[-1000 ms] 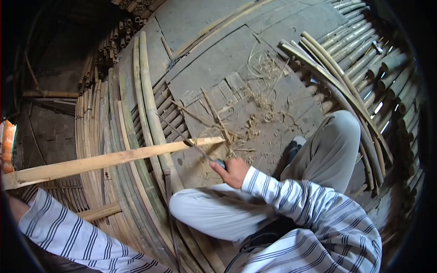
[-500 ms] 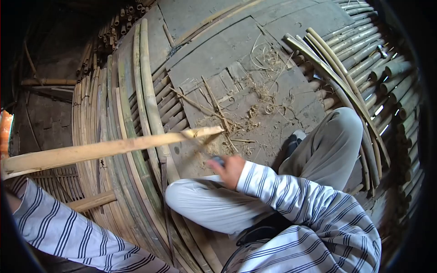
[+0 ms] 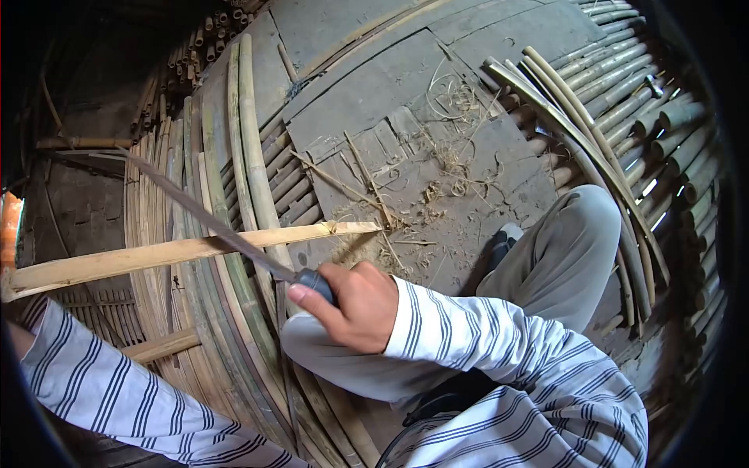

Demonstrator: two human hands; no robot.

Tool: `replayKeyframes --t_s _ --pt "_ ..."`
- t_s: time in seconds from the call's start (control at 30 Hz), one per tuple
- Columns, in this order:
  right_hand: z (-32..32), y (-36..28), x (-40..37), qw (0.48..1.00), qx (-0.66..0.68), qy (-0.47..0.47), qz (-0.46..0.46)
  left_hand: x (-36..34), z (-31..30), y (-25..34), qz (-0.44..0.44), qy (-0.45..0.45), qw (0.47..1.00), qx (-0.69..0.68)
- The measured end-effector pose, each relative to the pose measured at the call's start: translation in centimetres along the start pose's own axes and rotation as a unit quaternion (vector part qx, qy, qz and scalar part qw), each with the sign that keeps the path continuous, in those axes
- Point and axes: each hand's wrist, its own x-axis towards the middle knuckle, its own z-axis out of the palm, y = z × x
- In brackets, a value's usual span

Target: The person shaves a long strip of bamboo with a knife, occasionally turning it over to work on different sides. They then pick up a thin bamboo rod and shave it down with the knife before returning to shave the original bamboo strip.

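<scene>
Fingers (image 3: 310, 296) of the right hand (image 3: 355, 306) clench the handle of a long knife (image 3: 204, 212) angled above the split bamboo strip (image 3: 195, 251) spanning the floor slats (image 3: 234, 117), where a glancing stroke could skid toward the left sleeve (image 3: 101, 390), while the left hand is cut off at the frame edge, its grip unknowable.

Grey slab floor (image 3: 374, 86), dusty, with shavings (image 3: 452, 183) scattered at its centre. Round bamboo poles (image 3: 647, 117) stacked to its right, split strips (image 3: 164, 203) piled to its left. Far left is dark.
</scene>
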Motion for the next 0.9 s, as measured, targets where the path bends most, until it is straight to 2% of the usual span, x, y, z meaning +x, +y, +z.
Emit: replayKeyframes --t_s 0.1,0.13,0.17,0.2,0.23,0.27,0.33,0.43,0.57,0.63,0.7,0.77,0.83,0.9 --pt "1.1 2.1 -0.6 0.999 0.018 0.032 -0.033 0.2 -0.1 -0.1 0.0 0.001 1.0 -0.001" --pt "2.1 5.4 -0.9 0.996 -0.032 0.076 -0.037 0.3 -0.1 -0.1 0.002 0.001 1.0 0.002" --pt "2.3 8.8 -1.1 0.992 -0.089 0.026 0.085 0.4 0.0 0.0 0.004 -0.001 1.0 0.004" --pt "3.4 15.8 -1.2 0.984 -0.138 0.013 0.11 0.4 0.0 0.2 0.007 -0.001 1.0 0.003" --pt "2.3 14.2 -1.8 0.971 -0.204 -0.015 0.123 0.2 -0.2 0.3 0.009 -0.003 1.0 0.002" --pt "2.8 14.5 -1.4 0.976 -0.16 0.017 0.149 0.0 -0.1 0.4 0.009 -0.003 1.0 0.0" --pt "2.2 12.8 -0.2 0.976 -0.157 0.002 0.149 0.1 0.0 0.4 0.005 -0.004 1.0 0.011" --pt "2.4 11.3 0.1 0.976 -0.184 0.021 0.114 -0.1 0.0 1.0 0.01 -0.005 1.0 0.012" --pt "2.8 7.8 -0.3 0.994 -0.073 0.029 0.078 -0.3 -0.1 1.1 0.008 -0.005 1.0 0.018" --pt "2.1 6.2 -0.6 0.992 -0.086 -0.009 0.09 -0.2 -0.2 1.0 0.006 -0.005 1.0 0.02" --pt "1.4 6.1 -0.8 0.988 -0.101 -0.056 0.106 -0.2 -0.4 1.1 0.008 -0.004 1.0 0.023" --pt "3.1 12.6 -1.3 0.969 -0.147 -0.07 0.185 0.0 -0.4 1.2 0.01 -0.005 0.999 0.031" --pt "3.2 13.1 -1.5 0.971 -0.182 -0.047 0.148 -0.3 -0.6 1.7 0.017 -0.006 0.999 0.03" --pt "2.6 12.3 -0.5 0.967 -0.174 -0.073 0.171 -0.4 -0.6 1.8 0.014 -0.009 0.999 0.033"
